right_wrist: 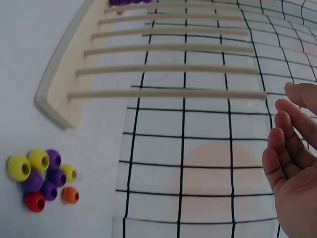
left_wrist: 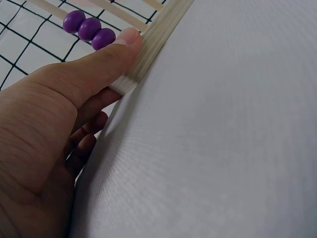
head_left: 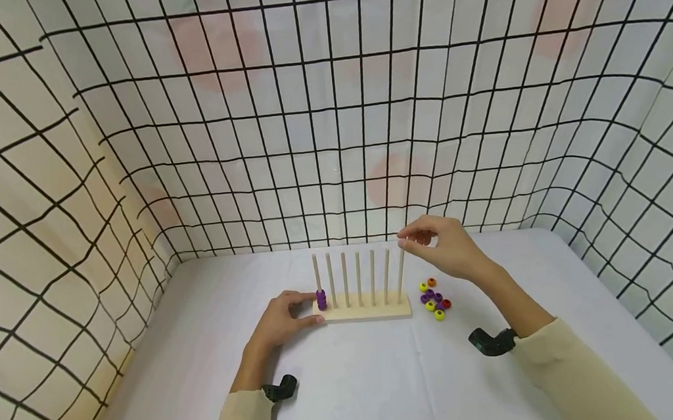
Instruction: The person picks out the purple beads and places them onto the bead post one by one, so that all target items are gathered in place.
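Observation:
A pale wooden peg rack [head_left: 364, 312] with several upright rods stands on the table. My left hand [head_left: 282, 318] grips its left end, thumb at the front and index finger toward the back. On the leftmost rod sits a stack of purple beads [left_wrist: 89, 29], down near the base. My right hand [head_left: 449, 247] is up at the top of the rightmost rod [right_wrist: 168, 94], thumb and index fingertips close together beside the rod's tip. In the right wrist view its fingers are loosely bent, and no bead shows between them.
Loose yellow, purple, red and orange beads [right_wrist: 32, 181] lie in a cluster right of the rack, below my right forearm. A white wall with a black grid [head_left: 336, 131] rises behind the table and along both sides. The white tabletop [head_left: 356, 380] extends in front of the rack.

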`<state>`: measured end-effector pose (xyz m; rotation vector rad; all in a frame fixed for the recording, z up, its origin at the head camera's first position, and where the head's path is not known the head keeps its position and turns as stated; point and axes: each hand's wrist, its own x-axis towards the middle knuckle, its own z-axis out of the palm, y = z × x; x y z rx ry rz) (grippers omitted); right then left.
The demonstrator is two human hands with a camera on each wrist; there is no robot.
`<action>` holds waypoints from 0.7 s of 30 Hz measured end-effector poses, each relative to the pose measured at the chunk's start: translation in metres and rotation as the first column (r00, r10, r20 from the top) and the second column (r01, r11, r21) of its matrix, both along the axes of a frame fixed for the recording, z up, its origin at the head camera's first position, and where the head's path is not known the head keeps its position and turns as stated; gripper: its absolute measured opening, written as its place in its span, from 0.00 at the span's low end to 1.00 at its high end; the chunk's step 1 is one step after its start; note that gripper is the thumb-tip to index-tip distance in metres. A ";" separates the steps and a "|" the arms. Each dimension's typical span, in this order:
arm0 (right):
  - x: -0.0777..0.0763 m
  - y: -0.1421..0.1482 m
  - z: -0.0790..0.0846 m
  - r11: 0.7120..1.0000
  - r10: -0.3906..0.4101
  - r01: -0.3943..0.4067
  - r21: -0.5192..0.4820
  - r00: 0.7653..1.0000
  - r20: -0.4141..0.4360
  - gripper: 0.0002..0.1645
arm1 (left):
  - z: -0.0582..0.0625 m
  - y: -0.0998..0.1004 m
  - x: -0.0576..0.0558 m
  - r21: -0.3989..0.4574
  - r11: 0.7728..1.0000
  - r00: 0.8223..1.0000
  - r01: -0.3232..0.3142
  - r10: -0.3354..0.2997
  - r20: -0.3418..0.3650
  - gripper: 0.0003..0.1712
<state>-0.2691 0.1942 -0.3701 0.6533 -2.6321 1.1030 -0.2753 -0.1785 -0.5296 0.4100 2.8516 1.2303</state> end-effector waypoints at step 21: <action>0.003 0.063 -0.063 0.992 -0.117 0.113 0.056 0.991 0.070 0.15 | 0.000 -0.002 -0.001 -0.002 1.000 1.000 0.017 -0.017 0.004 0.33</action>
